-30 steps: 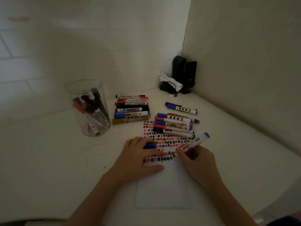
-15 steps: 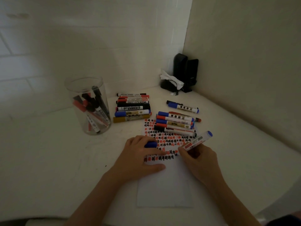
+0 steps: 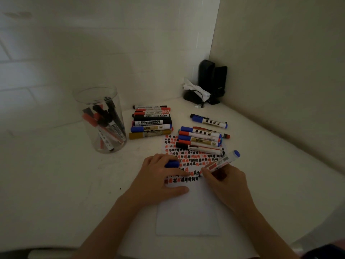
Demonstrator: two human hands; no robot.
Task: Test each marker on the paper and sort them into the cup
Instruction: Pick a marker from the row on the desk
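The marker [image 3: 222, 162] slants over the paper [image 3: 188, 212], its tip touching the lowest row of red and black marks while its blue end points up and away. The right hand [image 3: 226, 182] forms the grip, fingers pinching the marker's barrel near the tip. The left hand [image 3: 158, 181] lies on the paper's left side, its fingers curled round a blue cap [image 3: 172, 164]. On the paper's far edge lies a row of markers [image 3: 200, 140]; beyond it a second stack [image 3: 152, 122]. Left of the paper on the tabletop [image 3: 56, 184] stands the clear cup [image 3: 100, 118], holding several markers.
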